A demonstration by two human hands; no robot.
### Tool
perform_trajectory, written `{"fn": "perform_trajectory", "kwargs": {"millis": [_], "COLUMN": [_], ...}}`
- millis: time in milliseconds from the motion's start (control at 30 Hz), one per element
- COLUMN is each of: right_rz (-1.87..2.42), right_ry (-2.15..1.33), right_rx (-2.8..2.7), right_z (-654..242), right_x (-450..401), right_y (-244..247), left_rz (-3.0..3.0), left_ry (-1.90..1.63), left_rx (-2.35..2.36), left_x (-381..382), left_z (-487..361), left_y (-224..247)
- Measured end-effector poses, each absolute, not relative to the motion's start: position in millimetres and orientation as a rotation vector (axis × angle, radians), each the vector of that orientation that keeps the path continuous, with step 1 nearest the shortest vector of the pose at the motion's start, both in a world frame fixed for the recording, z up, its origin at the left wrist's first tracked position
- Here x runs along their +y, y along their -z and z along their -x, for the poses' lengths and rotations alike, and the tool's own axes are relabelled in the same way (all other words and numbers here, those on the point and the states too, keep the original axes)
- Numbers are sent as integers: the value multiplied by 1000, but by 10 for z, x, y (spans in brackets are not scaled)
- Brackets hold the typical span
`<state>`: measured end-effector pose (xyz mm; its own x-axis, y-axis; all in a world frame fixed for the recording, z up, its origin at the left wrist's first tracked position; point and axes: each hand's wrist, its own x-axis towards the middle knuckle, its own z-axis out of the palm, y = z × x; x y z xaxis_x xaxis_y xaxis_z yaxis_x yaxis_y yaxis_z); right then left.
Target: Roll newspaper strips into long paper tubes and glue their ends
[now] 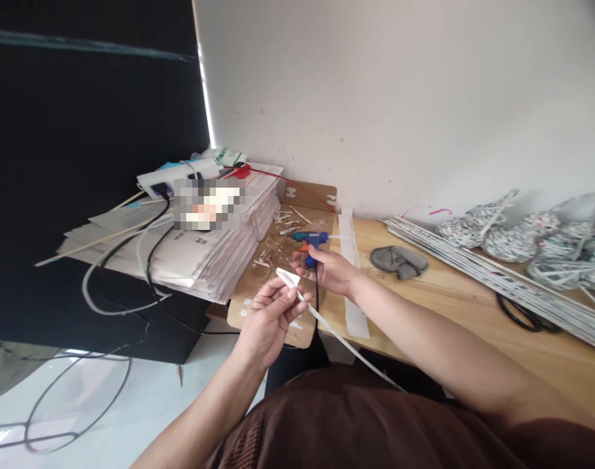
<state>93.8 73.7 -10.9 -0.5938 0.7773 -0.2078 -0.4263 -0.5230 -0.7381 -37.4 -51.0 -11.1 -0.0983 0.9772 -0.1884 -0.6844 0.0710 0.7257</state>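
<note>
Left hand pinching a white strip by its folded end; right hand, just beyond, gripping a glue gun. Grey cloth on the tabletop, right of both.

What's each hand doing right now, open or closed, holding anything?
Left hand: closed, fingertips pinching the white paper.
Right hand: closed around the glue gun.

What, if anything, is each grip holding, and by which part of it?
Left grip: the white strip, near its folded end. Right grip: the glue gun, by its handle.
</note>
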Motion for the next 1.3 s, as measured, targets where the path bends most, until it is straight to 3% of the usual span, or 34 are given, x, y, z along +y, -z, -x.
{"fn": "perform_trajectory", "kwargs": {"millis": [300, 400, 467, 633, 800, 867, 1100, 1300], "right_rz": [1224, 1426, 1344, 1096, 1136, 1112, 960, 891], "right_ry": [-1925, -1515, -1314, -1843, -1476, -1505, -2242, -2439], "right_rx": [-1324, -1700, -1894, -1727, -1743, -1706, -1220, -1141], "right_z": [-902, -1088, -1231, -1493, -1644, -1694, -1873, -2000], "right_x": [905, 801, 608, -63, -297, -285, -288, -304], "right_y": [127, 26, -59, -121, -97, -120, -197, -184], "left_rz": [-479, -466, -464, -486, -522, -551, -647, -706], "left_ry": [-1469, -1469, -1466, -1445, -1397, -1394, -1293, -1234], "left_rx": [802, 799, 791, 746, 714, 696, 666, 618], "left_x": [-505, -490, -473, -425, -409, -415, -455, -497], "left_z": [327, 308, 289, 207, 80, 45, 13, -48], "left_y": [85, 85, 75, 33, -1, -20, -99, -125]}}
